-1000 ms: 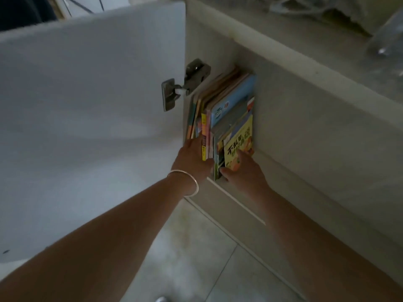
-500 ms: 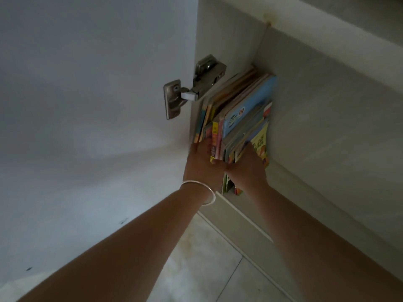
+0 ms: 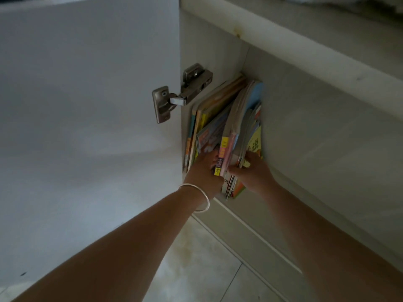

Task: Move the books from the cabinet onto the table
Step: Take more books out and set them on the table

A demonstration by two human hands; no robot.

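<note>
Several colourful books stand upright in the open cabinet (image 3: 218, 62), against its left wall. A right-hand bundle of books (image 3: 242, 127) is tilted away from the left-hand books (image 3: 209, 118), with a gap open between them. My left hand (image 3: 204, 171), a bangle on its wrist, reaches into that gap and grips the bundle's left side at its bottom. My right hand (image 3: 254, 171) grips the bundle's right side, its fingers over a yellow cover. The bundle's lower corner sticks out past the cabinet's front edge.
The white cabinet door (image 3: 87, 127) stands open on the left, held by a metal hinge (image 3: 181, 92). A pale countertop (image 3: 327, 29) runs above the cabinet. Tiled floor (image 3: 196, 269) lies below my arms.
The right-hand bundle has separated from the left-hand books and tilted right. My left hand has moved into the gap, and the bundle has slid further out of the cabinet.
</note>
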